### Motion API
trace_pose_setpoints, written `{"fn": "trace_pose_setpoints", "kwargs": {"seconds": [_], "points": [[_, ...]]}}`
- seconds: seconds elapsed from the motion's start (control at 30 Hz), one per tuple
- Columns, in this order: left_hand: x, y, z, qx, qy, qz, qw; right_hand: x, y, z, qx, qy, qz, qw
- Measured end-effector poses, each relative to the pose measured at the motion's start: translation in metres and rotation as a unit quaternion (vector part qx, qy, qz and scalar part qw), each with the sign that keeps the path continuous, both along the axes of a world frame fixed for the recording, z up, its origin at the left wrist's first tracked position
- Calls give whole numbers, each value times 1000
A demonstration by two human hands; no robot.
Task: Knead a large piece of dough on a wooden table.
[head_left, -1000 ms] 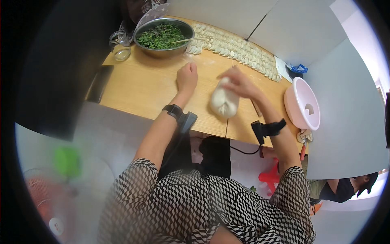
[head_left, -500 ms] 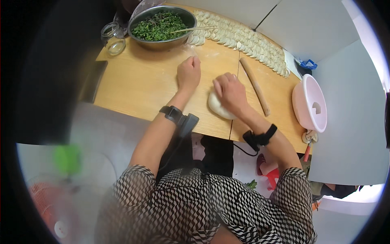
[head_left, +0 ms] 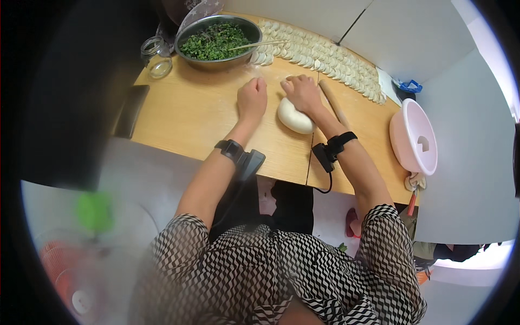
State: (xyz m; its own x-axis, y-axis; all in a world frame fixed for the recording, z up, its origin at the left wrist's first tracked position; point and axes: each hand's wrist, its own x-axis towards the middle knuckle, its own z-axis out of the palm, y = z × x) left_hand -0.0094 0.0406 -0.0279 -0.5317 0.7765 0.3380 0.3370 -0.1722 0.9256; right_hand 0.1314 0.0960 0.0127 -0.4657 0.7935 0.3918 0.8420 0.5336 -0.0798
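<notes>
A smooth, pale lump of dough (head_left: 296, 118) lies on the wooden table (head_left: 189, 119). My right hand (head_left: 301, 93) presses on its far side, fingers curled over and partly hidden. My left hand (head_left: 252, 100) is closed in a fist on the tabletop, left of the dough and apart from it; nothing shows in it. To the right of my right hand lies a wooden rolling pin (head_left: 334, 102), partly covered by my hand and forearm.
A metal bowl of chopped greens (head_left: 216, 42) with chopsticks (head_left: 265, 43) stands far left, next to a glass jar (head_left: 157, 57). Rows of pale dumplings (head_left: 325, 57) line the back edge. A pink basin (head_left: 403, 135) and a red-handled tool (head_left: 412, 203) are at the right.
My right hand has moved away from me and slightly left, from the dough's right side to its far side, exposing more dough. My left fist has hardly moved.
</notes>
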Motion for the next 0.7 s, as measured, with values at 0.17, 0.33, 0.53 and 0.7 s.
{"fn": "trace_pose_setpoints", "kwargs": {"seconds": [0.17,0.33,0.53,0.7], "points": [[-3,11,-11,21,23,13,999,12,-22,20,-230,17,88,969],[-9,11,-19,12,32,35,999,8,-97,67,-212,13,83,974],[-2,10,-12,9,4,13,1000,14,-130,19,190,-13,189,963],[-1,3,-10,-3,7,16,1000,12,-113,8,139,-23,170,975]]}}
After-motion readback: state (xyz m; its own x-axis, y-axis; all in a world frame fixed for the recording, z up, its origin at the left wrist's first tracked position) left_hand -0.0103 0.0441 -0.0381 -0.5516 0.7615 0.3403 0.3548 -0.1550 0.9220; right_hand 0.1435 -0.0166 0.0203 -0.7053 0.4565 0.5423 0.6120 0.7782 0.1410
